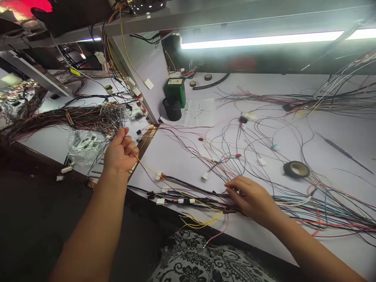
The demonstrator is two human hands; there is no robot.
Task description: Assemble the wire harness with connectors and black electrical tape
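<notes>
My left hand (122, 150) is closed in a fist around a thin yellow wire (148, 167), raised near the wooden strip at the table's left. From the fist this wire runs down and right towards the wire bundle (202, 205). My right hand (249, 196) lies over the bundle, its fingers curled and thumb close to the index finger. What lies under its palm is hidden. White connectors (160, 201) and a cream connector (159, 176) end the bundle's branches. Several short yellow wires (202, 224) and a pink wire (216, 236) spread at the front edge.
Black tape (296, 169) lies to the right, near a dark pointed tool (343, 152). Loose wires with small connectors cover the middle. Behind stand a black cup (172, 109) and green box (176, 92). A plastic bag (85, 147) and a wire heap (82, 119) lie left.
</notes>
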